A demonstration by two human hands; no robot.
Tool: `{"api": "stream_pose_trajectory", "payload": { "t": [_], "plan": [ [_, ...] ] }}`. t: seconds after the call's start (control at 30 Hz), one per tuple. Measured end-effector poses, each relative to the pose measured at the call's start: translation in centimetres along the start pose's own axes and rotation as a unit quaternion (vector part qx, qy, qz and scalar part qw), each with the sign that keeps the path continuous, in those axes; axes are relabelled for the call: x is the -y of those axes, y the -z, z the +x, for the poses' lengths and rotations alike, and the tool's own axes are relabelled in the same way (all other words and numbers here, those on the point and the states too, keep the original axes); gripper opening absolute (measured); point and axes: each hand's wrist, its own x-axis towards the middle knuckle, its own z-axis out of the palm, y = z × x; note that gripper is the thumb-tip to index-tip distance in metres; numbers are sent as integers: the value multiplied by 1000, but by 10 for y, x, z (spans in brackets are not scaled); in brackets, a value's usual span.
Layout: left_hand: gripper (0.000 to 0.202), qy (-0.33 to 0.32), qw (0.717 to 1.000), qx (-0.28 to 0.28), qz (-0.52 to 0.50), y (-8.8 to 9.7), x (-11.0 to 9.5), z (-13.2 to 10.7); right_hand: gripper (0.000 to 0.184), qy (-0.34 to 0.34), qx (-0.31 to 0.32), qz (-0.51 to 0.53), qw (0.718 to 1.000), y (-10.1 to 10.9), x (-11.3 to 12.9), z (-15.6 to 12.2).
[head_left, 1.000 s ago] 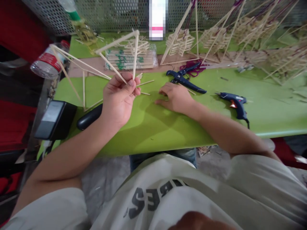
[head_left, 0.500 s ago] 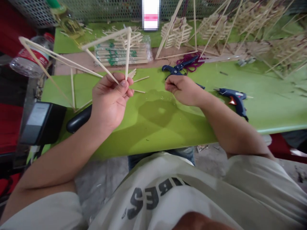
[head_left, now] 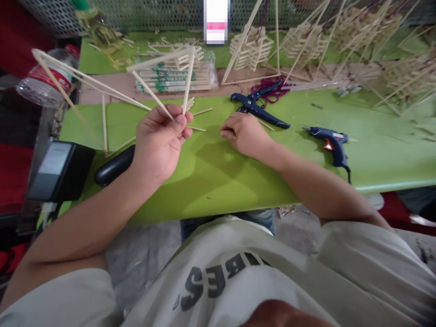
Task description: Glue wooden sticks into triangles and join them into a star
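Observation:
My left hand (head_left: 159,143) is closed on a triangular frame of thin wooden sticks (head_left: 188,81), pinched at its lower corner between thumb and fingers and raised above the table. My right hand (head_left: 247,135) is low over the green tabletop, its fingers curled together; what they hold, if anything, is hidden. A thin stick (head_left: 267,125) shows just behind that hand, and I cannot tell whether it is gripped or lying there. Beyond it lies a dark blue cutter (head_left: 260,110). Several short sticks (head_left: 203,111) rest beside my left fingertips.
A blue glue gun (head_left: 329,141) lies to the right. At the back are bagged sticks (head_left: 170,79), purple cord (head_left: 269,90) and stick structures (head_left: 251,50). Another stick frame (head_left: 104,122), a bottle (head_left: 46,81) and a black box (head_left: 64,170) stand at the left.
My right hand has moved left and slightly toward me, uncovering more of the cutter and the thin stick. My left hand keeps its hold on the frame, shifted slightly right.

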Motion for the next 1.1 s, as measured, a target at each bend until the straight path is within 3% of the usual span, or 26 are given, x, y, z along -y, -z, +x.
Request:
{"api": "stream_pose_trajectory", "payload": {
  "t": [0.3,0.47,0.6,0.7,0.87,1.1],
  "plan": [
    [18,-1,1000,12,-12,3,2,2,18,-15,21,-43,999,-22,-7,6],
    [17,-8,1000,21,-7,5,1,2,11,-3,65,29,997,4,-17,-12],
    [17,-6,1000,21,-1,6,2,3,16,-60,34,85,994,28,-14,-21],
    [17,2,1000,21,-5,7,3,3,17,-79,15,67,995,23,-12,-18],
    [18,5,1000,10,8,7,3,5,16,-36,26,27,999,2,-14,-15],
    [20,19,1000,0,5,9,4,7,22,11,73,-37,997,20,1,-27]
  ]
}}
